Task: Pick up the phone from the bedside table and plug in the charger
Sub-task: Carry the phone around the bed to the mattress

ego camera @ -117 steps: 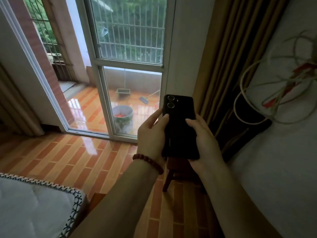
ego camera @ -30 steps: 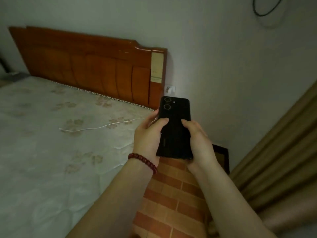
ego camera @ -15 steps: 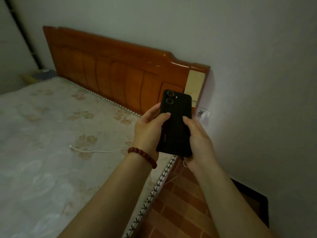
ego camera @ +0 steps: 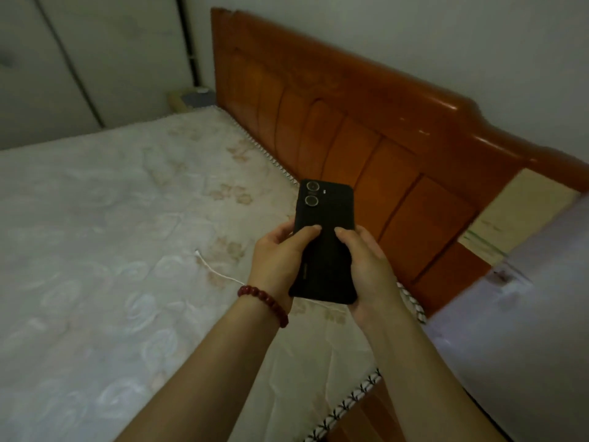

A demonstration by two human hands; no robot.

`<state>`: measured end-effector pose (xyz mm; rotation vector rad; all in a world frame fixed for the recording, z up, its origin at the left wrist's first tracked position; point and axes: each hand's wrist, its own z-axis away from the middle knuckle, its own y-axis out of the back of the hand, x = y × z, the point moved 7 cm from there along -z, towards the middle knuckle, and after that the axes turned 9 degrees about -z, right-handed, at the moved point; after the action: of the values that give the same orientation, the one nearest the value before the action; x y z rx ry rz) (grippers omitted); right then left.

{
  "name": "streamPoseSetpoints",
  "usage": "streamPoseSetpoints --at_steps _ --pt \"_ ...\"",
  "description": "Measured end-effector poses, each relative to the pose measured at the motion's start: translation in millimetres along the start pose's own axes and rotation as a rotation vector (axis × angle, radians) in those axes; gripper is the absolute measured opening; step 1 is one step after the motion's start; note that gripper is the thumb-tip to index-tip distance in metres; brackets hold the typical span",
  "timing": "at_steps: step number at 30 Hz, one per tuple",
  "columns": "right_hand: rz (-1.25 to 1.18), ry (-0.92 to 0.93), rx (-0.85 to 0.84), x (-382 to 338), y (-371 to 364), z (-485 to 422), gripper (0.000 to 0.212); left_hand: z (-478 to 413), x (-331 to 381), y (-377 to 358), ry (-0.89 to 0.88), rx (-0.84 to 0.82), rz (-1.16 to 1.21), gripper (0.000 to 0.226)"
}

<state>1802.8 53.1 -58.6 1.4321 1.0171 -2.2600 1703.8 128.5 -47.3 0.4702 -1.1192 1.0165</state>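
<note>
**Both hands hold the phone above the mattress**

Head view: the black rectangular phone in its matte case (ego camera: pixel 323 244) is upright in front of the camera, back side facing the viewer, with two round camera lenses stacked at its upper left corner. It is held in the air over the near edge of the bed, clear of the bedding below.

The left hand (ego camera: pixel 280 260) wraps the phone's left edge. Its fingers are curled closed around the case, with one fingertip lying across the back near the middle. A dark red beaded bracelet (ego camera: pixel 264 303) circles the left wrist.

The right hand (ego camera: pixel 366 266) grips the right edge and lower corner in the same way, fingers folded onto the back of the case and the palm cupping the bottom. The fingertips of the two hands lie near each other on the back without touching.

Below the hands lies the pale quilted mattress with a faint floral pattern (ego camera: pixel 111 250). A thin white charging cable (ego camera: pixel 216 272) runs across it, its free end to the left of the left hand and its length passing under the hands toward the right. The orange-brown panelled wooden headboard (ego camera: pixel 366 129) stands behind the phone against a plain light wall (ego camera: pixel 414 36).
</note>
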Motion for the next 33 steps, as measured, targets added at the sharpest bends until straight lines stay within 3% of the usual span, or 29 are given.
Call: streamPoseSetpoints --at_steps 13,33 --pt "0.164 -0.271 -0.283 88 -72 -151 0.020 -123 -9 81 -0.018 0.420 0.027 0.020" --pt "0.344 -0.531 -0.285 272 -172 -233 0.023 -235 -105 251 0.184 0.675 0.108 0.025"
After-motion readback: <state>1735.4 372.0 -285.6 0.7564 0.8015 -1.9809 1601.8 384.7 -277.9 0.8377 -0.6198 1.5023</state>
